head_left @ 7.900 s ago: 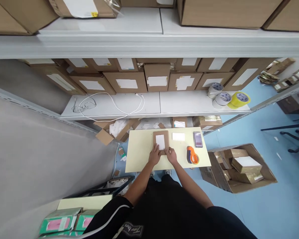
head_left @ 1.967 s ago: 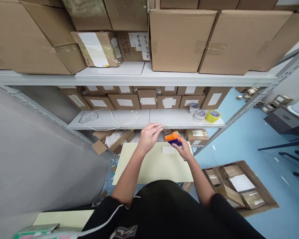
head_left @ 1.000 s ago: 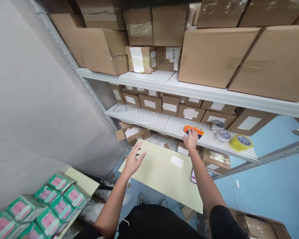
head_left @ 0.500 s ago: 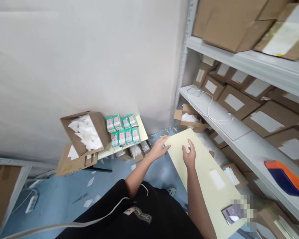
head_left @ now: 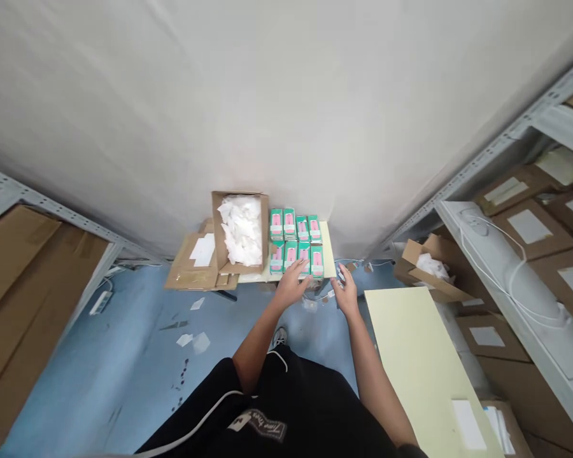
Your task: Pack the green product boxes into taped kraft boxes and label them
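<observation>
Two rows of green boxes with pink fronts [head_left: 317, 261] stand on a small pale yellow table [head_left: 326, 245] against the wall. My left hand [head_left: 292, 284], fingers spread, is at the near edge of the front row and holds nothing; whether it touches a box I cannot tell. Just right of the boxes, my right hand [head_left: 346, 291] hangs over the floor with its fingers apart and nothing in them. An open carton [head_left: 265, 232] full of white crumpled material [head_left: 243, 229] stands left of the boxes.
Flattened cardboard [head_left: 184, 270] lies at the small table's left end. A larger pale yellow table [head_left: 410, 343] is at the right, beside a metal shelf [head_left: 487, 254] with cartons and a white cable. Another shelf with big cartons [head_left: 38, 286] stands left. Paper scraps [head_left: 184, 340] lie on the blue floor.
The view has turned left, so the green boxes are now in front of me. Both hands have moved from the larger table's far end to near the boxes, still with nothing in them.
</observation>
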{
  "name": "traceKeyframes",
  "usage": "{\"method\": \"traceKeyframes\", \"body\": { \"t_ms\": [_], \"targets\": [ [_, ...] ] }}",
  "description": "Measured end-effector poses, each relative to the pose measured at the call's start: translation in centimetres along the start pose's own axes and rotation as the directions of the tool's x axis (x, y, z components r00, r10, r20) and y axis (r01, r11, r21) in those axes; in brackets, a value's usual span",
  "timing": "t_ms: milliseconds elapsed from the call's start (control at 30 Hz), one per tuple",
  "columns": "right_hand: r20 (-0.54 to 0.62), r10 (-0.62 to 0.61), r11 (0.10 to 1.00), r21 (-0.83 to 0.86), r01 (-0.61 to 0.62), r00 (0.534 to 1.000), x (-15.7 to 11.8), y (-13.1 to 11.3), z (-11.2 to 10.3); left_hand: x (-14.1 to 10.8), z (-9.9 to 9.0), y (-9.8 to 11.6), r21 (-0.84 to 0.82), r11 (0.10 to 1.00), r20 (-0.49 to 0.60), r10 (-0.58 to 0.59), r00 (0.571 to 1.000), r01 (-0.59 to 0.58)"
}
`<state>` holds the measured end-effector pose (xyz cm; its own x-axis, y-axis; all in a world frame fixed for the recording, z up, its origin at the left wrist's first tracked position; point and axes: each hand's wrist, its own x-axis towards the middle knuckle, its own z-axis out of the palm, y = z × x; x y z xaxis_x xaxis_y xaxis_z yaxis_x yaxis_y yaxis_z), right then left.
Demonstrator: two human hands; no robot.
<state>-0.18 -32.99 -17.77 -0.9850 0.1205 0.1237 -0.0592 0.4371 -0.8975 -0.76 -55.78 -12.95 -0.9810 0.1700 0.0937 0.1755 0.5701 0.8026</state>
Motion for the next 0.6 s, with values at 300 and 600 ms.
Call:
{"method": "traceKeyframes", "body": {
  "t_ms": [300,600],
  "targets": [
    [0.157,0.016,1.0,-0.013,-0.014,0.988,5.9,-3.8,11.6,1.0,-8.8,-9.2,-0.097,0.987,-0.07,-0.137,0.988,0.13],
    [0.202,0.103,0.994,0.014,-0.108,0.974,11.0,-0.3,13.8,8.2,-2.5,-13.5,0.062,0.98,0.057,-0.193,0.979,0.19]
  ]
}}
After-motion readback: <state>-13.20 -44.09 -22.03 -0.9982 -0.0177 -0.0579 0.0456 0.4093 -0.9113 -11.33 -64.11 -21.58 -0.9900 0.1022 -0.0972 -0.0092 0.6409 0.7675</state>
